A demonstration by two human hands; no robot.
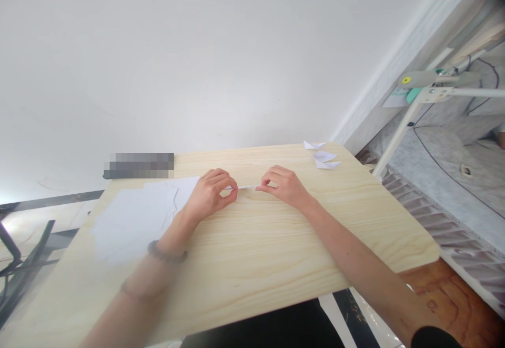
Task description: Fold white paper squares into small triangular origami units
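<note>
A thin piece of folded white paper is stretched between my two hands, seen almost edge-on just above the wooden table. My left hand pinches its left end between thumb and forefinger. At the other end, my right hand pinches the paper in the same way. How the paper is folded cannot be made out from this angle. Under and beside my left forearm lie loose white paper sheets.
Several small folded paper pieces rest at the table's far right corner. A dark, pixelated object lies at the far left edge. Behind the table stands a white wall. A white metal frame rises on the right beside a bed.
</note>
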